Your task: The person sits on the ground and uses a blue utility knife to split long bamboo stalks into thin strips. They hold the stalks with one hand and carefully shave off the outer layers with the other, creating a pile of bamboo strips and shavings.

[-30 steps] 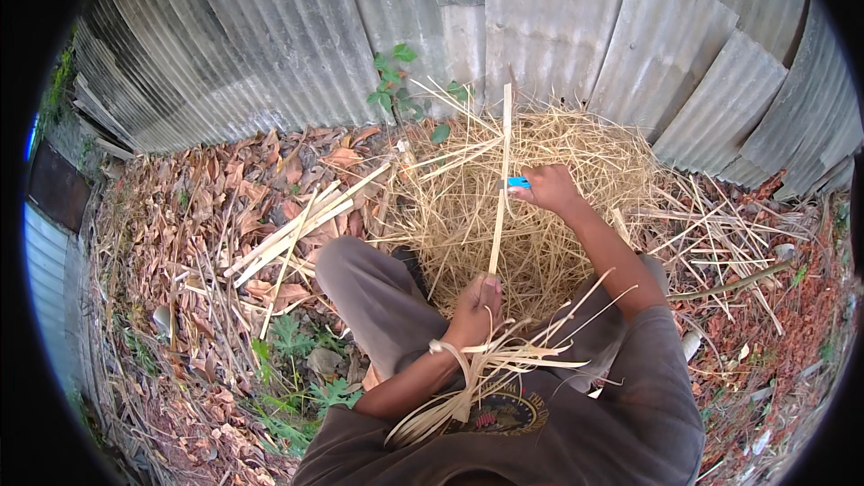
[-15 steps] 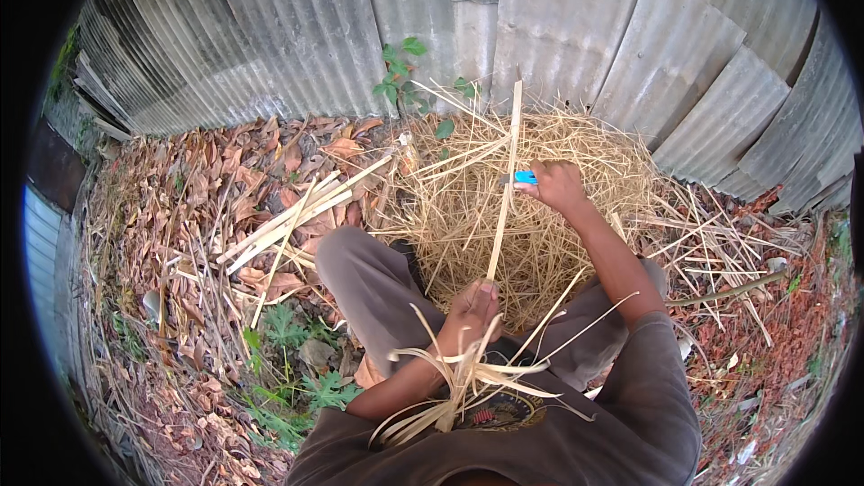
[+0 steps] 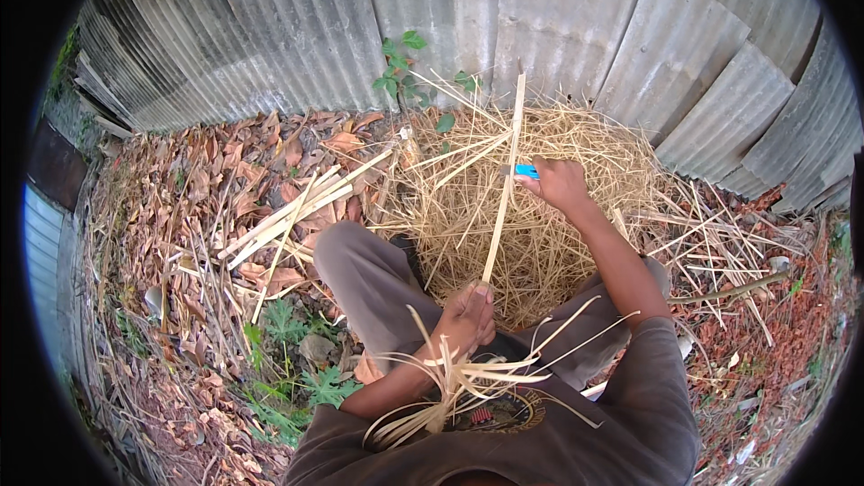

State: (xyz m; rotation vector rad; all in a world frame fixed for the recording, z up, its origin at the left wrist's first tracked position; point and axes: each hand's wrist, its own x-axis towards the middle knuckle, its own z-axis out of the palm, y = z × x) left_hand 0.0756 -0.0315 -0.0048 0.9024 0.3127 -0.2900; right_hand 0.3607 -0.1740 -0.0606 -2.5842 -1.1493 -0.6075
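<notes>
A long pale bamboo strip [image 3: 500,225] runs away from me, tilted slightly to the right. My left hand [image 3: 468,317] is closed around its near end, between my knees. Farther up the strip, my right hand [image 3: 560,185] grips a blue-handled utility knife [image 3: 526,170]. The knife's blade lies against the strip. Below my left hand, a cluster of thin, curled bamboo shavings [image 3: 441,400] spreads in front of my shirt; where its ends join is hard to make out.
Beyond my crossed legs lies a heap of straw-coloured shavings [image 3: 562,252]. Several split bamboo pieces [image 3: 292,216] rest on dry leaves at the left, near green plants [image 3: 288,328]. A corrugated metal fence [image 3: 297,27] stands behind. A thin stick [image 3: 729,288] lies at the right.
The bamboo strip and my right hand with the knife have shifted slightly away from me. The curled shavings by my chest have swung a little and changed shape.
</notes>
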